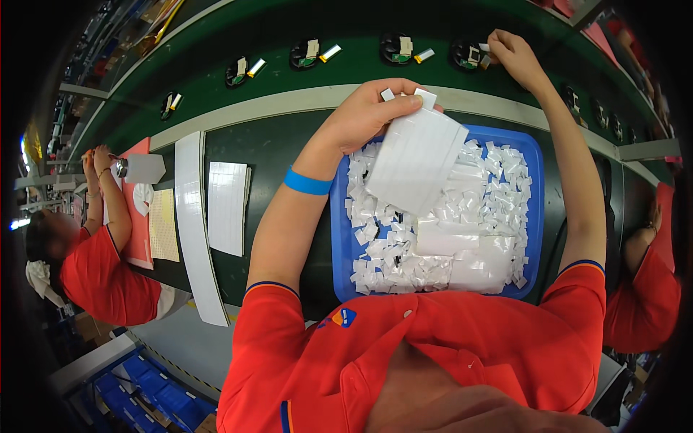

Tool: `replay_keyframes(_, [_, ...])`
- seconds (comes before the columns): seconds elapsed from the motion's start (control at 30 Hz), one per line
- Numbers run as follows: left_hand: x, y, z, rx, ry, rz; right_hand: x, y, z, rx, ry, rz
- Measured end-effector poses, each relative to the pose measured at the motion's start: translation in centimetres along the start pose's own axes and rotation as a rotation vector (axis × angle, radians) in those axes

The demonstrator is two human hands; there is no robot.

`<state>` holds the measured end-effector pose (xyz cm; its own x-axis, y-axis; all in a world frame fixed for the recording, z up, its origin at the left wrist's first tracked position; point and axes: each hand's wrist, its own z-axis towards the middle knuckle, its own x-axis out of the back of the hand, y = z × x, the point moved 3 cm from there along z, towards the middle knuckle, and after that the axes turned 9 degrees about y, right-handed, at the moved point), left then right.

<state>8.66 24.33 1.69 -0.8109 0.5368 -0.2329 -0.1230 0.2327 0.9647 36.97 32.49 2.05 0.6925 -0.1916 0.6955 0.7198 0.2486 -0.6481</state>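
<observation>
My left hand, a blue band on its wrist, is closed on a stack of white sheets above a blue bin. Small white tabs stick up at the stack's upper edge, by my thumb. On the green belt, my right hand reaches to a round black device with an exposed circuit board. Its fingers pinch a small white piece at the device's right side. A small silver part lies just under those fingers, partly hidden.
Small white scraps and larger white sheets fill the blue bin. More black devices, each beside a silver battery, line the green belt. White sheets and a long white strip lie left. Co-workers sit at both sides.
</observation>
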Motion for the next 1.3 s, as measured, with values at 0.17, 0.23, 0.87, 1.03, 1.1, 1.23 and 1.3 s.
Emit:
replay_keyframes(0.17, [0.1,0.0,0.0,0.004,0.021,0.031,0.2,-7.4,-6.1,0.021,-0.477,0.163])
replay_keyframes(0.23, [0.2,0.0,-0.3,0.013,0.022,0.03,-0.4,-10.3,-7.6,-0.002,-0.542,0.014])
replay_keyframes(0.87, [-0.4,0.4,-0.3,0.009,0.111,0.047,-2.5,-9.1,-0.6,0.123,-0.097,0.082])
replay_keyframes(1.03, [-0.4,0.2,0.1,0.005,0.059,0.067,-5.1,-1.8,3.7,-0.065,-0.175,0.105])
replay_keyframes(1.1, [-0.1,0.0,0.1,-0.026,0.099,0.137,-5.5,-0.8,4.3,-0.078,-0.248,0.108])
replay_keyframes(1.23, [-0.5,0.6,-0.1,-0.014,0.064,0.088,-5.7,1.2,4.6,-0.072,-0.312,0.115])
replay_keyframes(1.3, [-0.4,0.7,-0.2,-0.016,0.095,0.119,-5.6,1.1,4.7,-0.092,-0.349,0.116])
